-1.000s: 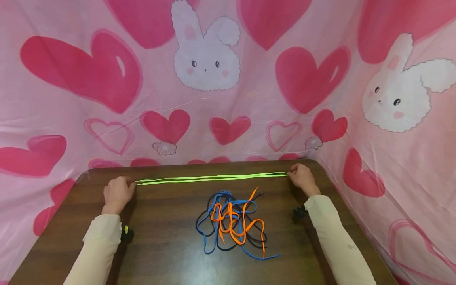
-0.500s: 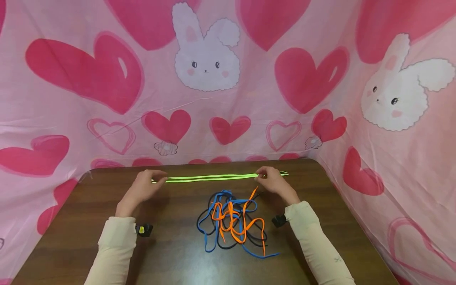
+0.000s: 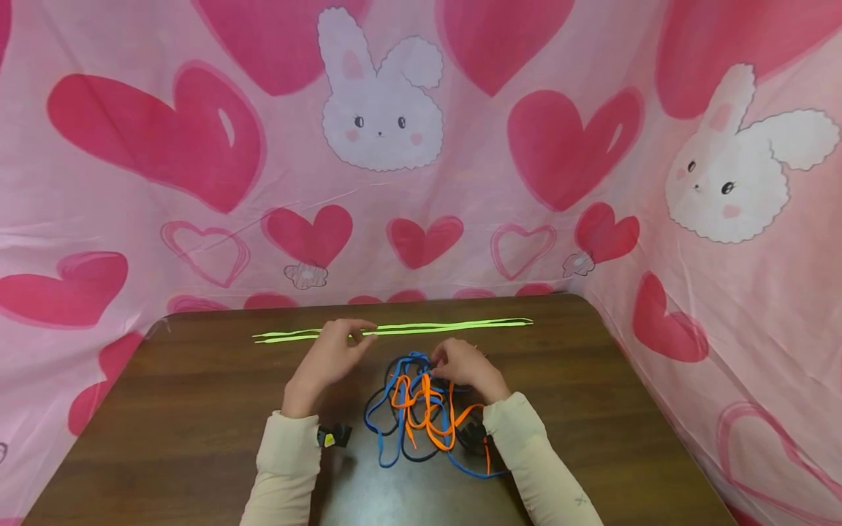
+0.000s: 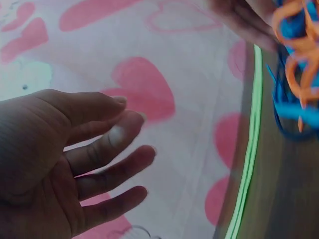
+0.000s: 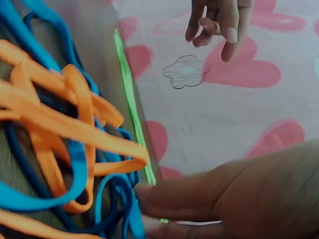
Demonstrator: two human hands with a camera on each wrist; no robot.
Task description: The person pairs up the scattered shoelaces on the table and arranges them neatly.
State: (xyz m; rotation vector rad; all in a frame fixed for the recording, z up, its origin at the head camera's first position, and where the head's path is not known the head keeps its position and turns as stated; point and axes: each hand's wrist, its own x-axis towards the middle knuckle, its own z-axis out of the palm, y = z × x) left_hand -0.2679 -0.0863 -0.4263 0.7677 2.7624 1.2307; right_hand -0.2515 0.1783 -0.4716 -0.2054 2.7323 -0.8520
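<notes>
Right, both hands are over the table (image 3: 164, 431) now, and they're doing quite different things. The left hand (image 3: 329, 361) hangs in the air, fingers loosely spread with nothing between them. From the front it seems to cross the neon-green shoelace (image 4: 256, 89), but the left wrist's view shows the two well apart, so it's only passing in front of it. That green lace lies straight near the far edge, two strands running side by side, presumably placed up there to keep it clear of the tangle.

And what a tangle, nearer the person! The orange shoelace (image 5: 84, 134) loops over the top, the blue shoelace (image 5: 77, 164) winds underneath and out to the side, and a dark navy or black shoelace (image 3: 421, 460) curls round the bottom. They're heaped loosely, so each one seems held down mainly by the strands across it.

Here's the right hand (image 3: 465, 365), at the far side of that heap, fingers bent downward, thumb right beside a blue loop. Is it pinching the loop? I can't tell from here; the fingertips are partly hidden. Coming in from the side like that, it probably reaches a loose bend without pressing the whole pile flat.
</notes>
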